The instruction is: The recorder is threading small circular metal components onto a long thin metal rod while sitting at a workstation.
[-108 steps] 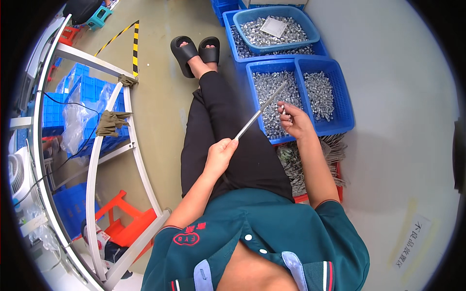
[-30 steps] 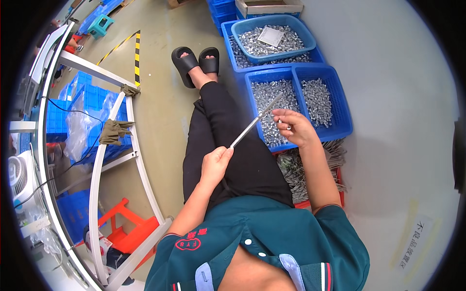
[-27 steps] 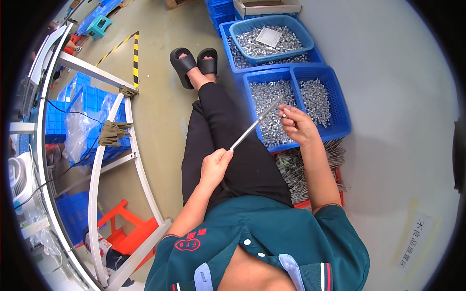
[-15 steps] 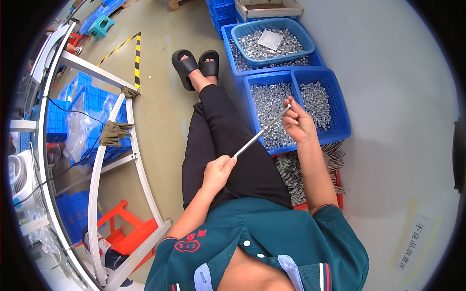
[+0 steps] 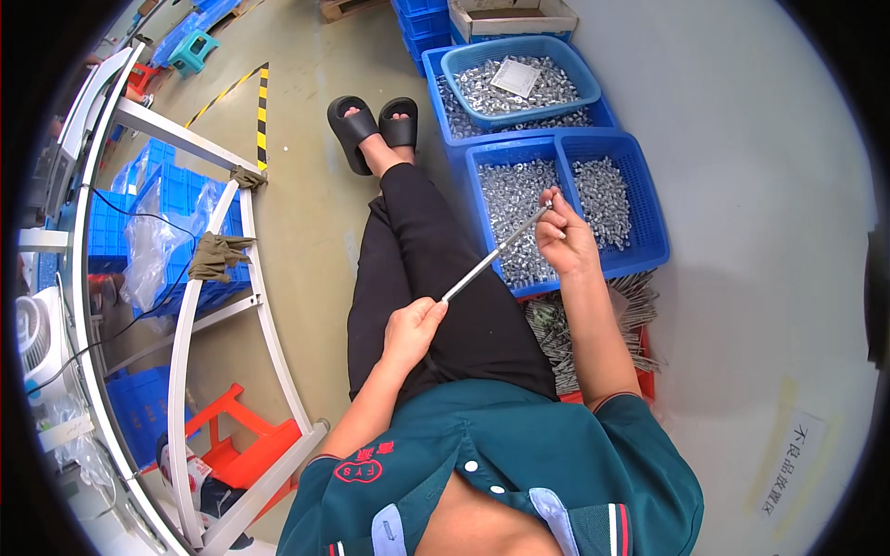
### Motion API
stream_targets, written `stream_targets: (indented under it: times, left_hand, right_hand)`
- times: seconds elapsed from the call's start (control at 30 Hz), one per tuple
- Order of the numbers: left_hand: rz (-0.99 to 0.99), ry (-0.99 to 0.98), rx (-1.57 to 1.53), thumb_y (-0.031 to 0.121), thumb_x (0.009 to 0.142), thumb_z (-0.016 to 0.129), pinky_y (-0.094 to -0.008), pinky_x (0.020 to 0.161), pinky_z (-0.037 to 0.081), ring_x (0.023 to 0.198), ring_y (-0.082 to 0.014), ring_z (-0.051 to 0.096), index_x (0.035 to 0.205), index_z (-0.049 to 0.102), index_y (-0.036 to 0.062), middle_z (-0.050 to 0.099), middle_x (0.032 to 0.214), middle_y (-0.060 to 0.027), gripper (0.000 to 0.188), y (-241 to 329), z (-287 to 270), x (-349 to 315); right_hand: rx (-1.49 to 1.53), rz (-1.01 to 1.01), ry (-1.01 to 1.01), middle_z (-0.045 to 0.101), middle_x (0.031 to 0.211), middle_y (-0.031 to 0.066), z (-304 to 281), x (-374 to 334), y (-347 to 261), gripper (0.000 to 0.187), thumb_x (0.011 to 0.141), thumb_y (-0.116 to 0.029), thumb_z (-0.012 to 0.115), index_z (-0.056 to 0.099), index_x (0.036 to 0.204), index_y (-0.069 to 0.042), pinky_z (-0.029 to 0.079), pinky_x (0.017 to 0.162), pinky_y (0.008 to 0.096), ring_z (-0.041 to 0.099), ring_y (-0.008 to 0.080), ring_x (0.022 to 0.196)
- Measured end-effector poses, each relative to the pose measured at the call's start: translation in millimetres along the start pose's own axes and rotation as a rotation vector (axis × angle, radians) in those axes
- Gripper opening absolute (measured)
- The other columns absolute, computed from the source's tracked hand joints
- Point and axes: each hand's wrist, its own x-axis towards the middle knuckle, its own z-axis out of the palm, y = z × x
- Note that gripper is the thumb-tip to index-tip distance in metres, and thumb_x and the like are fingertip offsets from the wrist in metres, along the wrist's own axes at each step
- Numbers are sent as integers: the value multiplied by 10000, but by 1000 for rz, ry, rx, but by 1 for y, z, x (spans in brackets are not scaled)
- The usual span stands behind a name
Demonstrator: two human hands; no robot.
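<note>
- our left hand [image 5: 413, 332] grips the rod [image 5: 482, 266] low; our right hand [image 5: 567, 239] pinches its tip
- it slants above our lap [image 5: 491, 343]
- likely stiff, light, slick: we'd hold both ends

Rod [image 5: 489, 263] slanted from left hand [image 5: 414, 330] to right hand [image 5: 567, 235], barring any straight pass between them. Crossed legs [image 5: 417, 246] blocked the way underneath. Passable gap ran over floor [image 5: 311, 195] between legs and white frame [image 5: 176, 371]. Right side tighter: blue bin [image 5: 653, 208], upright divider [image 5: 566, 169] inside, wall [image 5: 751, 241] just beside.
</note>
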Motion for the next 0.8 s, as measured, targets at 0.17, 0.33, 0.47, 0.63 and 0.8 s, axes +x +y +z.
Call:
stream_targets:
  times: [0.17,0.33,0.47,0.63,0.8]
  left_hand:
    - [2,2,80,341,862,560,-360,479,366,474,-241,471,683,539,30,473,525,-112,359,0,-6,0]
    - [14,-6,73,345,861,561,-358,478,367,472,-242,470,677,537,32,470,519,-109,364,-1,-2,0]
    - [22,0,80,347,861,561,-356,473,365,466,-245,470,672,536,34,467,512,-108,366,1,-3,0]
    - [46,22,106,342,860,563,-364,473,373,475,-260,496,667,539,38,479,518,-117,361,1,-3,-2]
    - [130,78,159,322,857,572,-368,467,379,477,-274,511,659,539,46,486,516,-116,341,0,-8,-3]
  right_hand:
    - [-206,17,16,581,879,83,-2,-2,1,100,915,-100,502,556,954,-26,325,402,165,413,52,515]
    - [-171,42,-26,587,861,73,-10,0,-3,107,910,-128,520,556,943,-32,312,391,164,403,45,493]
    - [-189,87,-15,594,843,70,-4,-3,-4,138,919,-160,507,561,938,-34,294,360,164,400,40,455]
    - [-244,140,-13,597,803,61,0,-4,-6,144,920,-160,498,559,936,-30,294,351,156,419,33,451]
    - [-299,275,-81,595,784,63,3,-5,-9,129,909,-132,506,555,942,-17,300,353,154,409,29,447]
